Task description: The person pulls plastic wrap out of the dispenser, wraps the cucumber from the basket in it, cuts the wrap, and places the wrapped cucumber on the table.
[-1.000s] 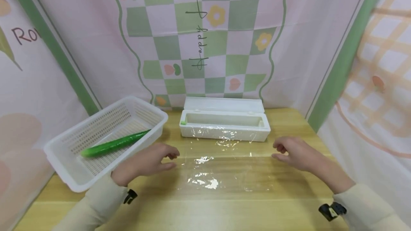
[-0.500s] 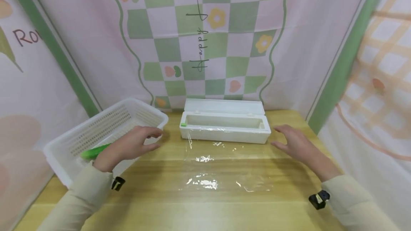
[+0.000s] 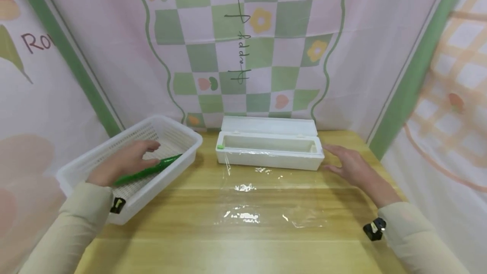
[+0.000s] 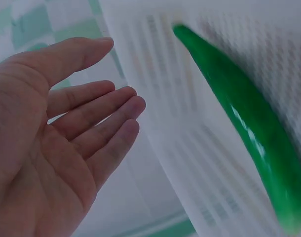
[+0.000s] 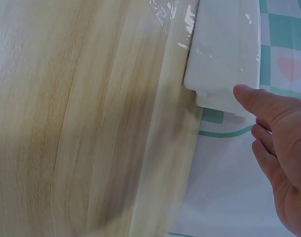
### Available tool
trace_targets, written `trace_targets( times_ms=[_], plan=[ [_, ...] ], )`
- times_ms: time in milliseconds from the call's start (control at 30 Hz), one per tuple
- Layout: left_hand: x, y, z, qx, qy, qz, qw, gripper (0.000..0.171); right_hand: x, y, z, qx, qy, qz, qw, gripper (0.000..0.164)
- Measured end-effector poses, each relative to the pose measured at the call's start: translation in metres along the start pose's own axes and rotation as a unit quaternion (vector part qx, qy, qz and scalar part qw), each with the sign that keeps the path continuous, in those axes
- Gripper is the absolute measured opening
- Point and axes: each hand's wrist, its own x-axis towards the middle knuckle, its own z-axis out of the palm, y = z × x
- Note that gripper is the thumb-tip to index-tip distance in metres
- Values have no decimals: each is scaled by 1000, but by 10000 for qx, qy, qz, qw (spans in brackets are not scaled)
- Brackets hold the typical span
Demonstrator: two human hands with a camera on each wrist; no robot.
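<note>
My left hand (image 3: 127, 160) hovers over the white plastic basket (image 3: 186, 162), fingers parted and holding nothing. Below it in the basket lies a green cucumber (image 4: 246, 123), partly covered by the hand in the head view. My right hand (image 3: 351, 166) is beside the right end of a white cling film box (image 3: 270, 160), with its thumb (image 5: 249, 96) at the box's end and its fingers relaxed. The box's lid (image 3: 268, 126) stands up at the back. Clear cling film (image 3: 247, 215) stretches from the box's front edge over the wooden table.
A bright green piece (image 3: 220, 147) sits at the box's left front corner. Behind the wooden table (image 3: 243, 253) hangs a checkered cloth (image 3: 247, 54), close to the box and basket. More printed cloth hangs on both sides.
My left hand has moved left from beside the film to over the cucumber in the basket. My right hand has shifted slightly up toward the box's right end.
</note>
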Motion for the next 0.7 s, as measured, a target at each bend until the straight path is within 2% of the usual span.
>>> trace_targets(
  times_ms=[167, 300, 533, 700],
  plan=[
    [0, -30, -6, 193, -164, -96, 9996, 50, -1, 3, 2, 64, 32, -91, 9999, 65],
    [-1, -47, -8, 44, -439, -218, 9988, 49, -1, 5, 7, 60, 201, -249, 9995, 62],
    [-9, -64, -3, -365, -1062, -920, 9894, 63, 2, 5, 12, 82, 419, -341, 9985, 56],
    [-14, -73, 1, -503, -1231, -1096, 9850, 69, 3, 3, 13, 94, 559, -342, 9978, 57]
  ],
)
